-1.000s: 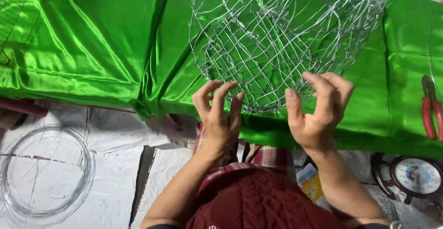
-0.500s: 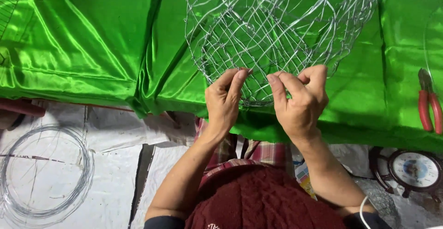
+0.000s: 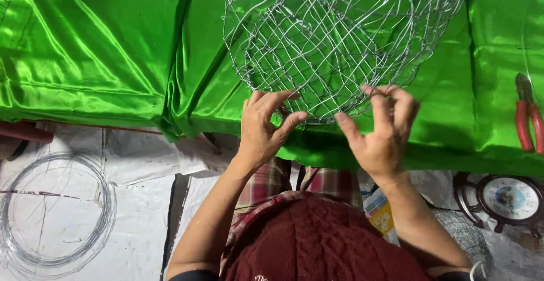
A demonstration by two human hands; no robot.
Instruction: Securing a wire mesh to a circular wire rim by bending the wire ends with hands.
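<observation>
Wire frame: the round wire basket [image 3: 340,43] lies on the green cloth [image 3: 113,60], straight ahead of my hands, bulging up and away from me.
Left hand: my left hand [image 3: 263,128] touches its near rim, fingers curled, thumb and forefinger pinching a strand.
Right hand: my right hand [image 3: 379,131] hooks bent fingers through the mesh just beside it; equally near.
Hidden: the frame's top is cut off; the exact wire I'm pinching is too fine to tell.
</observation>
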